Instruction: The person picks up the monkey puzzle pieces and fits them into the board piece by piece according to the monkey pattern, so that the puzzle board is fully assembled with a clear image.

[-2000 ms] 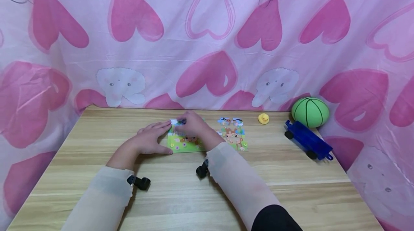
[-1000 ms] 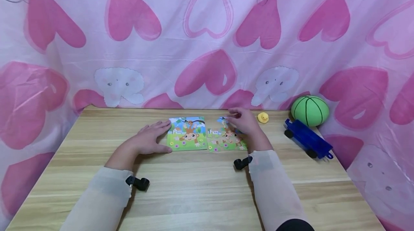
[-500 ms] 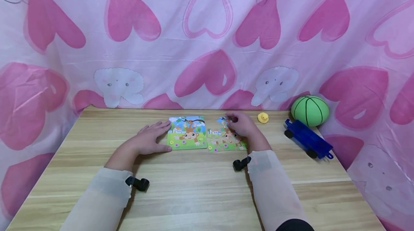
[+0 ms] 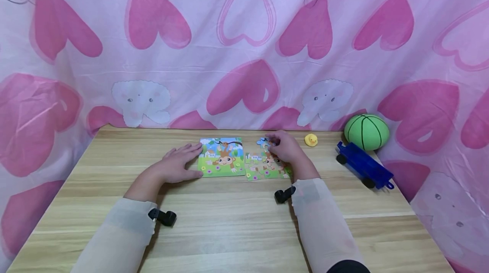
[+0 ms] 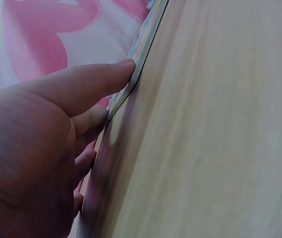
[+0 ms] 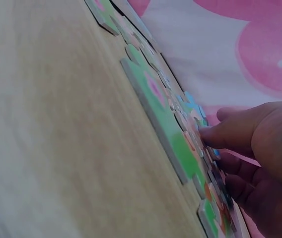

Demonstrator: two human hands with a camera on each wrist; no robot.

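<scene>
A square monkey picture board (image 4: 221, 158) lies flat near the back middle of the table. My left hand (image 4: 178, 163) rests at its left side, fingers spread, with the thumb at the near corner; in the left wrist view the thumb (image 5: 106, 79) touches the board's edge. Right beside the board is a partly joined monkey jigsaw puzzle (image 4: 254, 171), with a gap in its upper left. My right hand (image 4: 288, 150) covers the puzzle's right part and pinches a piece in its upper row. In the right wrist view, the thumb and curled fingers meet on the pieces (image 6: 190, 101); the pinched piece is mostly hidden.
Right of the puzzle sits a small yellow rubber duck (image 4: 311, 140). A green ball (image 4: 366, 132) and a blue toy wagon (image 4: 364, 166) stand at the table's right edge. A pink heart-print curtain (image 4: 244, 86) hangs behind the wooden table (image 4: 229, 230).
My right hand has left the picture board, uncovering it, and moved right to the puzzle's upper part, where its fingers have closed in. The left hand has stayed at the board's left side.
</scene>
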